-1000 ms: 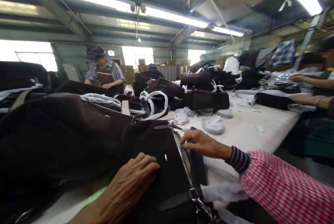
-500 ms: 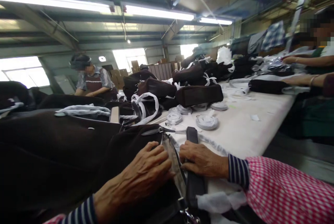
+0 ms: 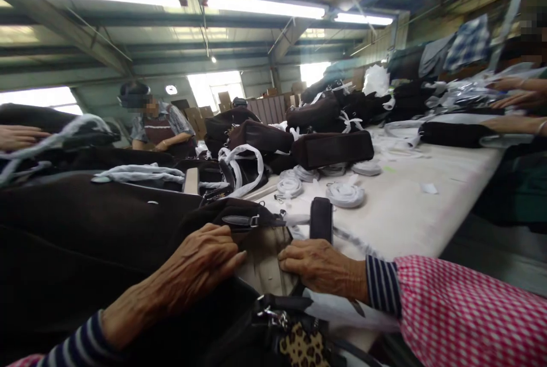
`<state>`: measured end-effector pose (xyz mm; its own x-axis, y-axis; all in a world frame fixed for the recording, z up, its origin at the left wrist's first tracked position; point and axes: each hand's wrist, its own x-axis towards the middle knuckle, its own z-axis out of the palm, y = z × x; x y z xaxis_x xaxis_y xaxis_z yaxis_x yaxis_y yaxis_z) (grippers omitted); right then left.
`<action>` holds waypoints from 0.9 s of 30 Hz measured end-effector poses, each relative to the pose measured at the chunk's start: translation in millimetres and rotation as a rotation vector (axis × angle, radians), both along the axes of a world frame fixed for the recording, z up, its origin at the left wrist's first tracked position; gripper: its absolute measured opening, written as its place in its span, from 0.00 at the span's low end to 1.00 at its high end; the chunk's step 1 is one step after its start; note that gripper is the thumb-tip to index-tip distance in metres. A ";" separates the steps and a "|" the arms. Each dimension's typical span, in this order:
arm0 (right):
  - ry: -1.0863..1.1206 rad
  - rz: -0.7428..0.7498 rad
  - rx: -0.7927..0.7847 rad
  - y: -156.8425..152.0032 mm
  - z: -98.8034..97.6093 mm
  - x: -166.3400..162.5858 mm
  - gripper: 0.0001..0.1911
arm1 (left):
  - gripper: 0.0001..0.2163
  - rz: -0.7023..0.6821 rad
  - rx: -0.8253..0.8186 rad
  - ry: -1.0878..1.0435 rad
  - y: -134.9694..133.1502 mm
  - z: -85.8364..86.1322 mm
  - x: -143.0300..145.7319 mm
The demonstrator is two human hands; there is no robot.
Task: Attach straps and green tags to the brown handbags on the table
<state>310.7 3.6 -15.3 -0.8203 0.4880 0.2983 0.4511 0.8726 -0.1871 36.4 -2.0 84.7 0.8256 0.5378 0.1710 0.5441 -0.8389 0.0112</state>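
Observation:
A dark handbag (image 3: 222, 327) lies in front of me with its mouth spread, showing a beige lining (image 3: 267, 264). My left hand (image 3: 192, 270) grips the left edge of the mouth, fingers curled and thumb on the lining side. On the opposite edge, my right hand (image 3: 320, 267) pinches the rim, its fingertips partly hidden inside. Just behind the right hand stands a black strap pad (image 3: 321, 219). At the near end of the bag are metal clasps and a leopard-print charm (image 3: 302, 347). White wrapping (image 3: 346, 310) runs below my right wrist.
A pale table (image 3: 397, 202) extends right, bearing wrapped strap coils (image 3: 345, 194) and a heap of dark bags (image 3: 333, 149). More dark bags (image 3: 102, 213) crowd the left. One co-worker (image 3: 160, 125) stands across; other people's hands (image 3: 19, 138) show at the left and right edges.
My left hand has drawn leftward, and the bag's mouth has widened, baring more lining. The leopard-print charm has come into view. A co-worker's hand now appears at the far left.

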 end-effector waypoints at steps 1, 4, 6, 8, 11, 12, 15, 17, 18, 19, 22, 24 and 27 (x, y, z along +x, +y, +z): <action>0.006 -0.009 -0.008 -0.4 0.0 0.1 0.13 | 0.20 0.033 -0.004 -0.004 -1.0 -6.1 -3.4; 0.043 -0.034 -0.049 -1.9 4.4 -0.7 0.13 | 0.20 0.142 -0.050 0.048 -6.2 -28.3 -1.9; 0.095 -0.057 -0.093 -0.3 8.0 -1.7 0.13 | 0.14 0.217 -0.082 0.080 -8.3 -38.0 4.3; 0.179 -0.104 -0.141 4.9 9.7 -3.4 0.14 | 0.11 0.259 -0.090 0.076 -6.6 -38.9 10.7; 0.312 -0.203 -0.156 17.1 7.7 -8.1 0.18 | 0.19 0.269 -0.091 0.125 4.9 -28.7 20.9; 0.339 -0.230 -0.142 21.4 6.5 -9.9 0.20 | 0.19 0.286 -0.087 0.168 10.4 -25.0 25.1; 0.351 -0.273 -0.106 33.2 4.4 -14.3 0.25 | 0.20 0.349 -0.064 0.268 24.3 -23.3 37.6; 0.317 -0.286 -0.116 39.7 6.3 -15.6 0.26 | 0.23 0.363 -0.057 0.283 26.6 -33.0 42.0; 0.285 -0.295 -0.121 42.6 8.3 -16.0 0.25 | 0.25 0.357 -0.046 0.281 25.3 -40.5 42.2; 0.245 -0.309 -0.118 45.2 10.7 -16.7 0.23 | 0.26 0.343 -0.023 0.279 22.8 -48.9 41.1; 0.078 -0.382 -0.033 51.6 17.9 -21.3 0.16 | 0.28 0.275 0.096 0.275 14.0 -71.9 34.2; -0.032 -0.423 0.051 55.0 20.2 -26.9 0.13 | 0.28 0.243 0.155 0.269 11.7 -78.7 31.3; -0.139 -0.446 0.118 59.4 20.1 -35.0 0.11 | 0.23 0.226 0.152 0.234 15.3 -73.7 33.8</action>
<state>275.7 63.1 4.7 -0.5745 0.7709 0.2750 0.8000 0.5999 -0.0103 70.2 13.3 11.0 0.7150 0.6942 0.0831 0.6891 -0.6798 -0.2511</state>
